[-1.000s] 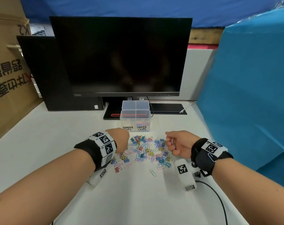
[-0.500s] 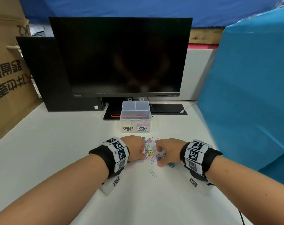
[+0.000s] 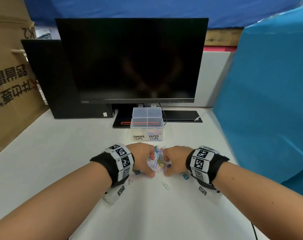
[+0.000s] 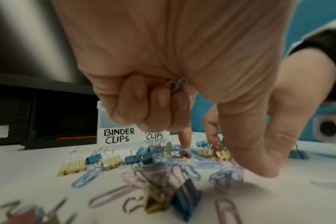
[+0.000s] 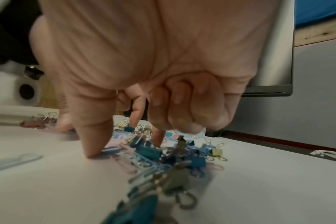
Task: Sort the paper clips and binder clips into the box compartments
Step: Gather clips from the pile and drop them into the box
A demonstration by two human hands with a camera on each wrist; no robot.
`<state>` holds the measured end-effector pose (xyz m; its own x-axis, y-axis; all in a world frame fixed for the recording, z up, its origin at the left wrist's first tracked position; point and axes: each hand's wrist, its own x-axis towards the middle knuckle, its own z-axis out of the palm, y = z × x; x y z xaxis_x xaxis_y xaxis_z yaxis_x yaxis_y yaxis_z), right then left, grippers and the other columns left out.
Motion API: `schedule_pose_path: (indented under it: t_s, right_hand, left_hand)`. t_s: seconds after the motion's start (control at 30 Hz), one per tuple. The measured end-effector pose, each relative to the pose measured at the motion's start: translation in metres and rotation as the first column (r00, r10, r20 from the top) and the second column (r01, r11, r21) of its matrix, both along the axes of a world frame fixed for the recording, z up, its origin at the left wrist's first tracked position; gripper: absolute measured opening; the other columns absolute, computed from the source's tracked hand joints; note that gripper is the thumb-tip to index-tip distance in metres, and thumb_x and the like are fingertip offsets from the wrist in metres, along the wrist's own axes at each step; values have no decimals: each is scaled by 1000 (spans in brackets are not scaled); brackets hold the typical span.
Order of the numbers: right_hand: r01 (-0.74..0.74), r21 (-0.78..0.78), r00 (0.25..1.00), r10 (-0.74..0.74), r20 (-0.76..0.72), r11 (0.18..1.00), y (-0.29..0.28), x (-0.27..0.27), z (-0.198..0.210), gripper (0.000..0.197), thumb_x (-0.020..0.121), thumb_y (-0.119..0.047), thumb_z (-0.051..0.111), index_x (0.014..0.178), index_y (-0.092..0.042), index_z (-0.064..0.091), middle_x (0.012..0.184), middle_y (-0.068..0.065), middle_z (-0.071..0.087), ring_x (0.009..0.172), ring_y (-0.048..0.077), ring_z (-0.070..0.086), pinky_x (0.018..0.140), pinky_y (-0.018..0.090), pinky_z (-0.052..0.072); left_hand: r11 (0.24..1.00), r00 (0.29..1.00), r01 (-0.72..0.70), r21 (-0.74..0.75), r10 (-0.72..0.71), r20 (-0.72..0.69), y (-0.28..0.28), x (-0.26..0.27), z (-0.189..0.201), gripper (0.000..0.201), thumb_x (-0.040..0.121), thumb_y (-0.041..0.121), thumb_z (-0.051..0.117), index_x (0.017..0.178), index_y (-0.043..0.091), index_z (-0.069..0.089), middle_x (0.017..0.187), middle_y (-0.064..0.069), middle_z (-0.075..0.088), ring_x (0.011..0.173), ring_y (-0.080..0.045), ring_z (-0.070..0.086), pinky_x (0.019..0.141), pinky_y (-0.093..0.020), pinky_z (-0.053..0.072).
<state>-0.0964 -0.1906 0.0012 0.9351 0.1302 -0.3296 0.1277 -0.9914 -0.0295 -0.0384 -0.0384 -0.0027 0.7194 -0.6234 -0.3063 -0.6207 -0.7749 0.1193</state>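
Observation:
A pile of coloured paper clips and binder clips lies on the white table in front of the clear box, which is labelled BINDER CLIPS and PAPER CLIPS. Several paper clips show in the right compartment. My left hand is on the pile's left side, thumb and index finger down on the table; its other fingers curl round paper clips. My right hand mirrors it on the right, thumb and index finger among the clips and the other fingers curled, with a bit of wire showing at the palm.
A dark monitor and its base stand right behind the box. One paper clip lies alone nearer to me, and a blue binder clip sits by my right wrist. Cardboard boxes stand left, a blue sheet right.
Both hands have come in from the pile's sides and dropped onto it, close together. The right hand, earlier raised with paper clips pinched, has turned palm down.

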Motion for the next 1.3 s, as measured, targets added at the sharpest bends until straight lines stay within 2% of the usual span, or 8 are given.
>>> schedule_pose_path:
  t_s: [0.3,0.47,0.7,0.77,0.87,0.93,1.07,1.3]
  right_hand:
    - [-40,-181,998,32,-45,983,16,6,-3,17,96,-24,44,101,-13,55,80,5,48,83,23,47,71,28,37]
    - [-33,-251,998,18,-59,967,21,6,-4,22,97,-15,42,104,-7,62,67,3,41,80,24,47,71,28,38]
    - [192,140,977,-175,-124,971,-1,6,7,21,101,-17,35,90,-7,49,83,8,53,72,21,49,53,19,35]
    - [327,323,942,-280,-184,888,-11,6,9,20,100,-19,38,85,-13,49,75,2,49,64,18,47,53,20,36]
    - [562,644,827,-384,-411,519,-21,4,11,26,100,-8,36,75,-11,44,67,5,41,53,14,34,46,21,32]
    - [605,700,792,-377,-480,380,-27,6,10,24,99,-3,35,77,-8,45,69,9,46,52,14,34,45,21,30]
    - [624,726,773,-365,-518,289,-35,17,12,18,96,2,43,82,-3,53,60,9,52,44,12,39,37,16,30]
    - [564,789,798,-405,-446,241,-39,63,36,26,97,5,37,86,-3,59,66,8,51,50,12,44,40,17,35]
  left_hand:
    - [987,998,58,149,-59,-3,-19,-11,4,10,93,28,55,96,19,52,76,5,49,89,-19,51,75,-24,38]
    - [969,994,57,241,-78,80,-20,-16,-2,36,99,29,41,121,6,55,120,-10,62,111,-26,59,90,-31,44]
    - [998,986,-70,-10,67,-155,1,-4,17,34,102,28,34,98,4,57,83,-4,55,75,-17,49,77,-30,44]
    - [977,949,-199,-80,172,-264,11,4,19,28,102,30,35,99,10,54,77,0,50,62,-12,45,62,-24,40]
    - [850,787,-474,-229,292,-544,19,12,15,22,101,21,42,85,8,49,68,-2,45,52,-12,37,50,-21,35]
    - [740,664,-612,-279,290,-689,23,16,14,22,100,12,45,78,8,46,68,-6,50,50,-11,37,40,-19,32]
    - [693,608,-657,-298,253,-753,24,25,17,19,97,5,50,78,8,49,67,-8,53,47,-10,38,35,-17,29]
    - [637,661,-631,-443,144,-736,-6,55,54,19,99,2,43,82,8,50,71,-7,54,52,-10,41,35,-14,32]
